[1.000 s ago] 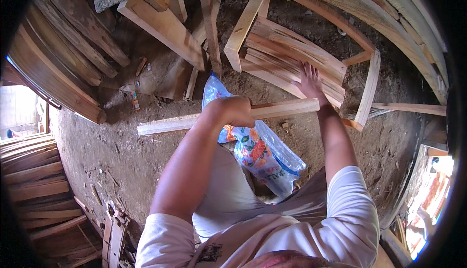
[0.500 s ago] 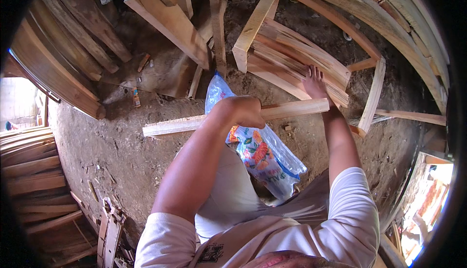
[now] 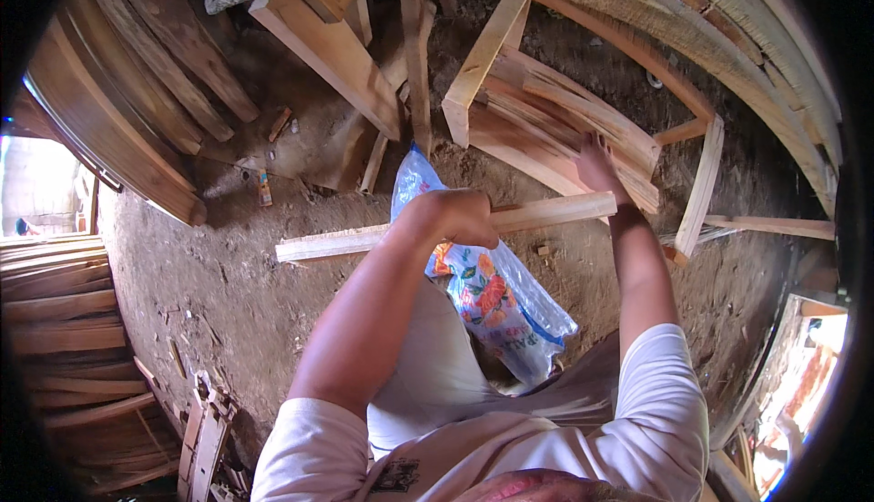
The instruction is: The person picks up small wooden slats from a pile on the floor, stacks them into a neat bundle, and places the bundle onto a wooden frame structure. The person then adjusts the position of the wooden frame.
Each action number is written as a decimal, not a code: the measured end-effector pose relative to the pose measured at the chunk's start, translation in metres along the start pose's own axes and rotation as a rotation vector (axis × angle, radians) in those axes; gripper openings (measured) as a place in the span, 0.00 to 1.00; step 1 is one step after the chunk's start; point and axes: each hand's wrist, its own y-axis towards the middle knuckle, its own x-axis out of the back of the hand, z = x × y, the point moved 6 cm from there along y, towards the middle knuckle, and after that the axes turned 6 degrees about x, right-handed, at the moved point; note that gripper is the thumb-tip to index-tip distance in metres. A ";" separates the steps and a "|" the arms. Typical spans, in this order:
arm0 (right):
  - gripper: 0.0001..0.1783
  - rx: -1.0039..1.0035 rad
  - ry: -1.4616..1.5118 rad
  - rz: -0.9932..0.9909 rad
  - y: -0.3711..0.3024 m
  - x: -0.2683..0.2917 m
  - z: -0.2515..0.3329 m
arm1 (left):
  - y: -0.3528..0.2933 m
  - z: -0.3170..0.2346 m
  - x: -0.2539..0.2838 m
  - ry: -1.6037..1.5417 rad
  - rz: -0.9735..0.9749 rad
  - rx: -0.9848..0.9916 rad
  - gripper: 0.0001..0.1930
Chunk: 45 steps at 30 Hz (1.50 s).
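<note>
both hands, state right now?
Left hand: closed around a wooden bar.
Right hand: at the stacked boards; open or gripping, can't tell.

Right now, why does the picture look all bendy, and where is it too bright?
Head view: the fisheye lens bends the long planks along the top; head view: glare whitens the left opening and the lower-right opening; head view: the left hand and wooden bar look fairly clear.
</note>
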 end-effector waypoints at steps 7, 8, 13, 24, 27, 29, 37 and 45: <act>0.41 -0.080 0.013 -0.189 -0.026 0.014 -0.040 | 0.004 0.001 0.004 0.021 -0.033 -0.004 0.29; 0.42 -0.081 0.061 -0.184 -0.028 0.021 -0.038 | 0.002 0.002 0.006 0.018 -0.040 -0.002 0.29; 0.39 0.096 0.144 -0.478 -0.060 0.068 -0.014 | 0.004 0.000 0.008 0.062 -0.044 -0.062 0.29; 0.40 0.085 0.649 -0.409 -0.126 0.162 0.088 | -0.137 -0.079 0.006 -0.122 -0.466 -0.802 0.31; 0.39 0.182 1.084 -0.359 -0.148 0.175 0.107 | -0.151 -0.090 0.007 -0.208 -0.470 -0.815 0.37; 0.36 0.328 1.144 -0.409 -0.160 0.174 0.102 | -0.154 -0.099 0.006 -0.299 -0.554 -0.894 0.37; 0.39 0.015 0.801 -0.224 -0.200 0.186 0.124 | -0.135 -0.102 -0.067 -0.970 -0.655 -0.774 0.24; 0.33 -0.045 0.780 -0.300 -0.225 0.162 0.111 | -0.063 -0.129 -0.130 -0.637 -0.711 -0.658 0.33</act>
